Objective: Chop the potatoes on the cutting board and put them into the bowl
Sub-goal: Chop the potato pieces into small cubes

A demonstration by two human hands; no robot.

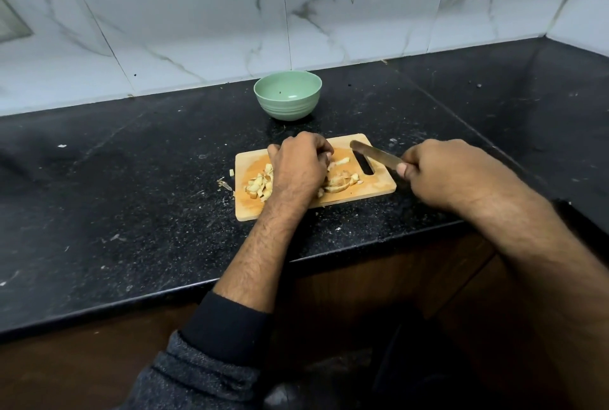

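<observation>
A wooden cutting board (pixel 379 187) lies on the black counter with chopped potato pieces (pixel 257 186) piled at its left and more slices (pixel 342 181) near its middle. My left hand (pixel 298 167) hovers over the board with fingers curled down among the pieces; what it holds is hidden. My right hand (pixel 445 172) grips the handle of a knife (pixel 374 153), whose blade points left above the board's handle slot. A green bowl (pixel 287 94) stands behind the board, holding no potato.
The black stone counter (pixel 131 195) runs along a marble-tiled wall (pixel 197 14) and turns a corner at the right. A few potato scraps (pixel 227 182) lie off the board's left edge. The counter's front edge runs just below the board.
</observation>
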